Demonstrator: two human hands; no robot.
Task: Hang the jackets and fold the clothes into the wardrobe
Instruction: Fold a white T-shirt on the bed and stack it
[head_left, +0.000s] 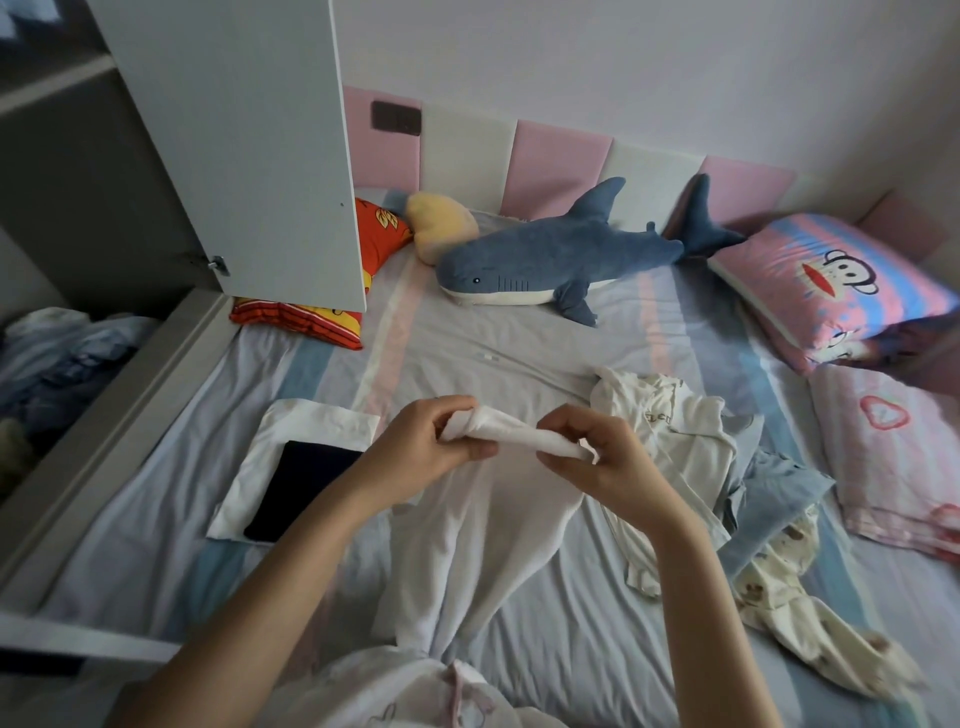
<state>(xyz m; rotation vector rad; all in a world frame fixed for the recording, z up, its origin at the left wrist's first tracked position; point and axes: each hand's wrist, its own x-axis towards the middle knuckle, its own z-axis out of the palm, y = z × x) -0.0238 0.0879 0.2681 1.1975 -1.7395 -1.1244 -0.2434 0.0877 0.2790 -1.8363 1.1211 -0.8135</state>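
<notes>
A white garment hangs from both my hands over the striped bed. My left hand pinches its bunched top edge on the left, and my right hand pinches the same edge on the right. Its lower part trails down onto the sheet towards me. To the left lies a folded white piece with a folded dark garment on top. On the right sits a heap of unfolded clothes: a white top, a pale blue shirt and a cream printed garment.
The open wardrobe door juts over the bed's left side, with crumpled clothes in the wardrobe below. A plush shark, an orange pillow, a pink pillow and a folded pink blanket line the bed's far and right sides.
</notes>
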